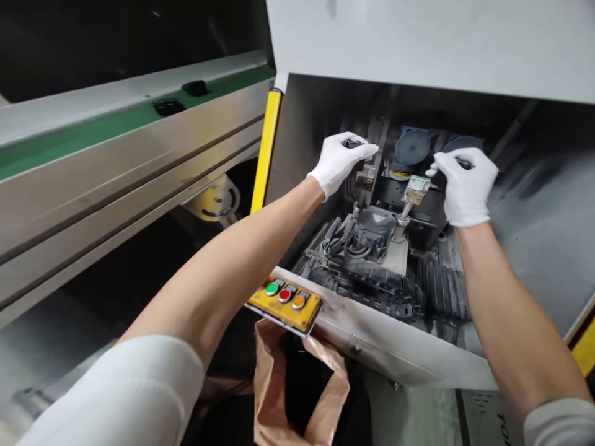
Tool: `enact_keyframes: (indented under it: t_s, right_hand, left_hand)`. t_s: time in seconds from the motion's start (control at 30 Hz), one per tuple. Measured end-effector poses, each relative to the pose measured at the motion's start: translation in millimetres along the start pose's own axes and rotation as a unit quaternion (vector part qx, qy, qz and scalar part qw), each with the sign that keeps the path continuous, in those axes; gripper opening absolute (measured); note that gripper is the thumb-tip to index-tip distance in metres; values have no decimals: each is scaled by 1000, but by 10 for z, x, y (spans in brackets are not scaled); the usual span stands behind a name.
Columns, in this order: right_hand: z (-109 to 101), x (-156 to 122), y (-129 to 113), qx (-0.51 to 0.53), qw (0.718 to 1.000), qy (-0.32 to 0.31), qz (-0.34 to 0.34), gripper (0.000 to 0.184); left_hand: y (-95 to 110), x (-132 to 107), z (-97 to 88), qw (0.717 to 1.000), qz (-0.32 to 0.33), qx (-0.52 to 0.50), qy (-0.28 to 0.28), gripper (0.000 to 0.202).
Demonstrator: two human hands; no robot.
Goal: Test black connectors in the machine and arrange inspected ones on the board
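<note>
My left hand [344, 160], in a white glove, is closed round a small black part [352, 144], which shows between thumb and fingers. Just below that hand is a small metal fixture [365, 177] inside the machine. My right hand [467, 183], also gloved in white, is curled with another small black part [463, 163] in its grip. To its left, a second metal fixture [417, 189] stands tilted on a post, apart from the fingers. Fingers cover most of both black parts, so their exact kind cannot be made out.
Grey discs [413, 147] sit at the back of the machine cabinet, above dusty cable chains [372, 282]. A yellow button box [286, 303] is on the front edge, over an open brown bag [269, 396]. Two black pieces [168, 107] lie on the green belt [106, 127] at left.
</note>
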State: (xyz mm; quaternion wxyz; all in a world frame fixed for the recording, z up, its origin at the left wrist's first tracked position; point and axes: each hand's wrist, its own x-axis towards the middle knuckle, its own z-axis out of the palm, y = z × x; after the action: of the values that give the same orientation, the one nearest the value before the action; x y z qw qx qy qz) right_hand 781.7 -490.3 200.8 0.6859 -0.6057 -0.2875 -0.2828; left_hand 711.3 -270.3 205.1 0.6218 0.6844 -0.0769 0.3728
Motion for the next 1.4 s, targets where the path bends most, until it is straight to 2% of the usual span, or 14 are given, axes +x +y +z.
enact_keyframes:
  t_s: [0.1, 0.2, 0.3, 0.43, 0.57, 0.73, 0.8, 0.87, 0.93, 1.0, 1.13, 1.2, 1.27, 1.4]
  right_hand:
    - [157, 311, 446, 18, 996, -47, 67, 20]
    - [233, 281, 531, 53, 987, -97, 113, 22]
    - [258, 194, 432, 34, 988, -106, 110, 21]
    - [269, 149, 346, 16, 989, -122, 84, 18]
    - [267, 112, 392, 6, 993, -115, 40, 17]
    - [245, 90, 450, -9, 992, -120, 49, 25]
    - [235, 93, 446, 11, 989, -122, 79, 30]
    - [229, 99, 429, 54, 978, -124, 159, 36]
    - [227, 108, 402, 93, 952, -127, 262, 47]
    - [228, 117, 372, 108, 931, -129, 325, 51]
    - [248, 136, 317, 101, 931, -126, 327, 34]
    - [270, 154, 294, 95, 931, -125, 331, 31]
    - [294, 173, 273, 83, 930, -122, 338, 37]
    - [301, 183, 257, 61, 934, -118, 332, 42]
  left_hand:
    - [-416, 379, 197, 998, -43, -19, -33, 19]
    - [-580, 439, 281, 993, -80, -47, -77, 22]
    - [-590, 391, 313, 990, -96, -38, -100, 26]
    - [-583, 347, 322, 990, -88, -56, -93, 25]
    - [-637, 338, 319, 990, -72, -81, -93, 24]
    - [-684, 324, 293, 990, -60, -93, -91, 28]
    - [-663, 336, 261, 983, -84, -111, -115, 34]
    - [-633, 369, 225, 961, -147, -165, -165, 43]
    - [-612, 413, 204, 931, -215, -212, -208, 53]
    - [-608, 450, 207, 922, -235, -211, -224, 55]
    - [-599, 449, 245, 952, -181, -162, -185, 39]
    - [-576, 428, 247, 950, -191, -176, -175, 26]
    - [-552, 412, 237, 938, -214, -203, -182, 17]
    - [-546, 407, 225, 929, -217, -230, -193, 20]
